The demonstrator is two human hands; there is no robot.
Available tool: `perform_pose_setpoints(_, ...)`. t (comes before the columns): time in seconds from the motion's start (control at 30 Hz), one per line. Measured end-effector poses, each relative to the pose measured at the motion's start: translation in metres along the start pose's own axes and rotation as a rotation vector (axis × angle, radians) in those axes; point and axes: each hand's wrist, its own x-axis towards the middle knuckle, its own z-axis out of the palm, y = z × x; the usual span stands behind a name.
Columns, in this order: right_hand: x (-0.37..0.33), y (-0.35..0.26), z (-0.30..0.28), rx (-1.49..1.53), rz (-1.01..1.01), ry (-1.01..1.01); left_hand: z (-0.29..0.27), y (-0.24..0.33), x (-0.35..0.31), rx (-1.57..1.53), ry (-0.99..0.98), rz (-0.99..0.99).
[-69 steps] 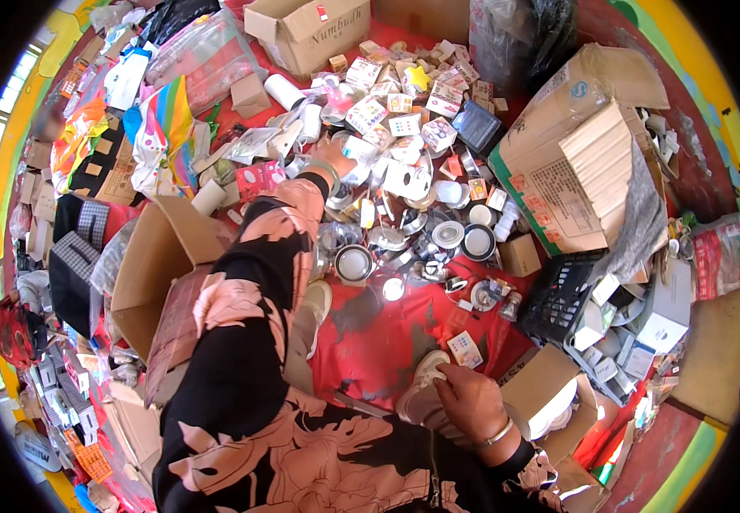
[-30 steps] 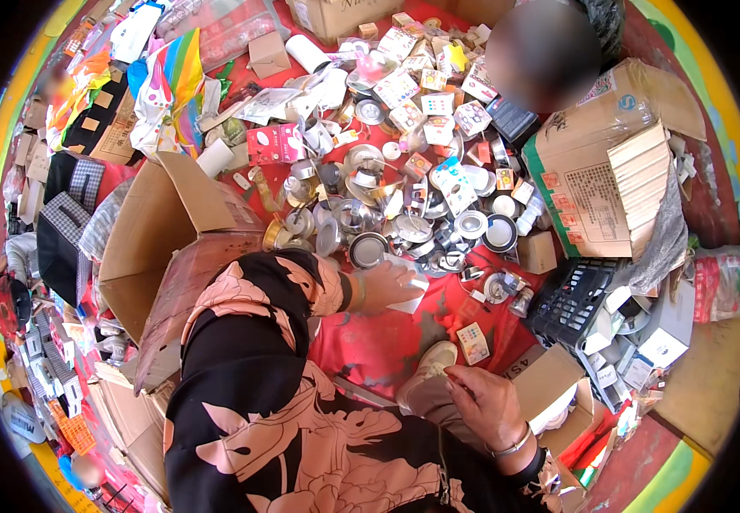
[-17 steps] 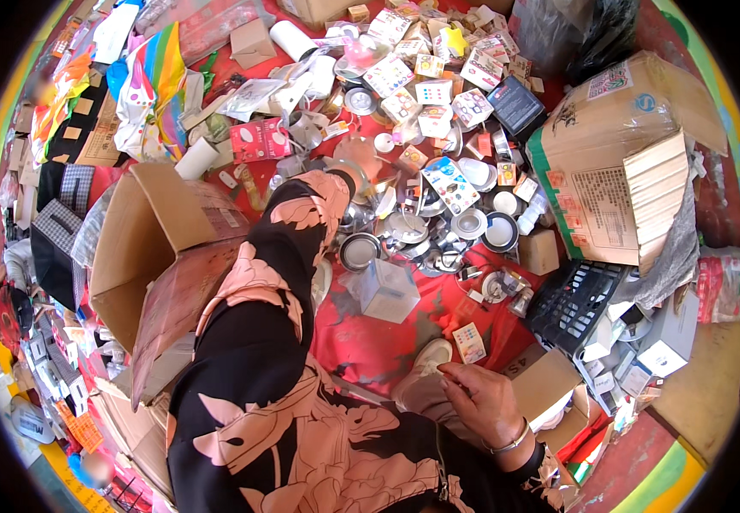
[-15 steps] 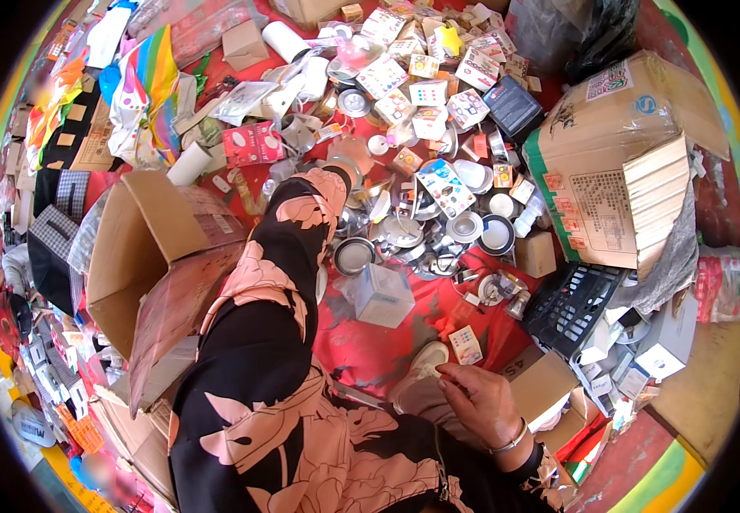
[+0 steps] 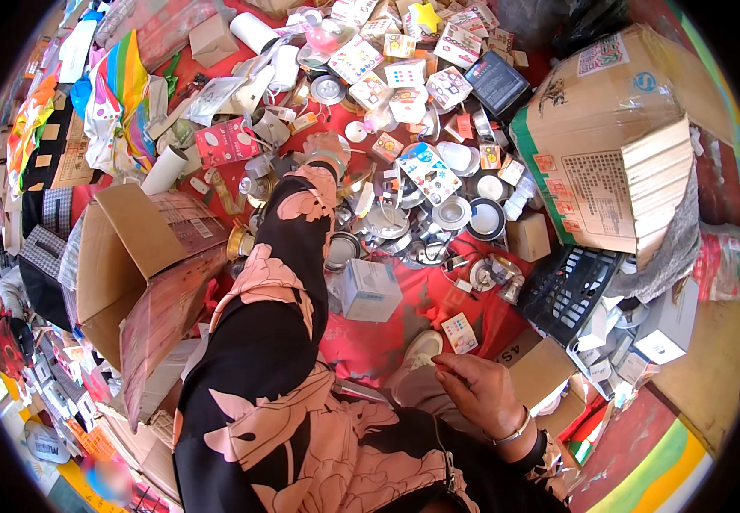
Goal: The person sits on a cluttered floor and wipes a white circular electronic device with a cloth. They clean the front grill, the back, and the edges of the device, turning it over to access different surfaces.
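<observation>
Near the red floor sheet's right edge, white cardboard boxes (image 5: 595, 328) crowd a black slotted plastic crate (image 5: 562, 289); a small open brown cardboard box (image 5: 541, 371) holds white items. The left grip (image 5: 327, 147) reaches among silver round metal fittings (image 5: 387, 221) mid-sheet, its closure and hold unclear. The right grip (image 5: 479, 393) is half-curled; any hold is unclear.

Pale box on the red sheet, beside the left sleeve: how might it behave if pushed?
The pale box would probably slide rather than roll, its sides being flat. It looks fairly stiff, as its edges run straight with no visible sagging. Weight is hard to judge, as no contents show.
</observation>
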Motion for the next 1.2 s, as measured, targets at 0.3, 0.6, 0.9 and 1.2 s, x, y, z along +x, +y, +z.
perform_pose_setpoints(0.3, -0.044, -0.029, 0.013, -0.036, -0.088, 0.029, -0.025, -0.025, -0.047, 0.018, -0.092, 0.553)
perform_pose_setpoints(0.6, -0.105, -0.029, 0.046, -0.025, -0.125, 0.299, -0.050, -0.039, -0.149, -0.352, -0.143, 0.734)
perform_pose_setpoints(0.9, -0.131, 0.002, 0.011, 1.312, -0.334, 0.396, -0.171, -0.021, -0.339, -1.908, -1.165, 1.052)
perform_pose_setpoints(1.2, -0.179, -0.058, 0.026, 1.053, -0.407, 0.558, -0.169, -0.033, -0.491, -2.368, -0.966, 1.058)
